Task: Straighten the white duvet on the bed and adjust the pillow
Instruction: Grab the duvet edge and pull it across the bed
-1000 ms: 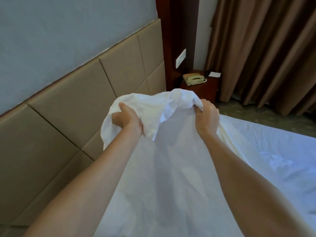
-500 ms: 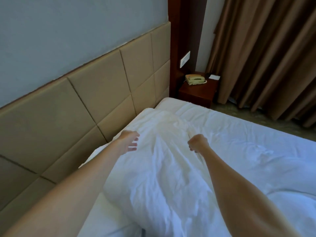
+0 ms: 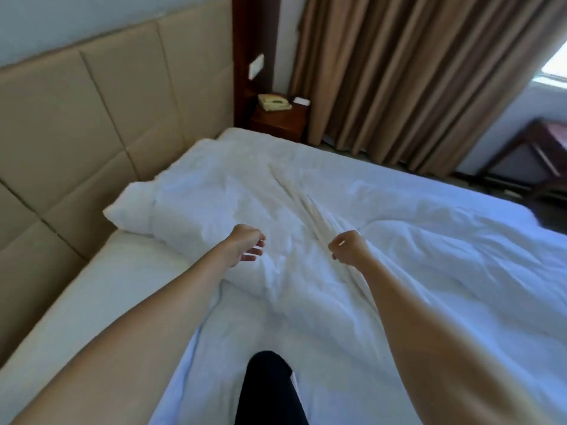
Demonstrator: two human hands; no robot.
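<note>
Both hands hover over the rumpled white duvet (image 3: 383, 240) holding nothing: the left hand (image 3: 245, 245) has loosely curled, relaxed fingers just above the fabric, and the right hand (image 3: 348, 246) looks more curled, though whether its fingertips brush a long crease is hard to tell. The duvet covers most of the bed (image 3: 101, 289), bunched toward the headboard edge, where a white pillow (image 3: 135, 207) pokes out beside the padded headboard (image 3: 92, 133). A beige telephone (image 3: 274, 102) sits on the wooden nightstand (image 3: 280, 122) by the bed's far corner; no writing is readable.
</note>
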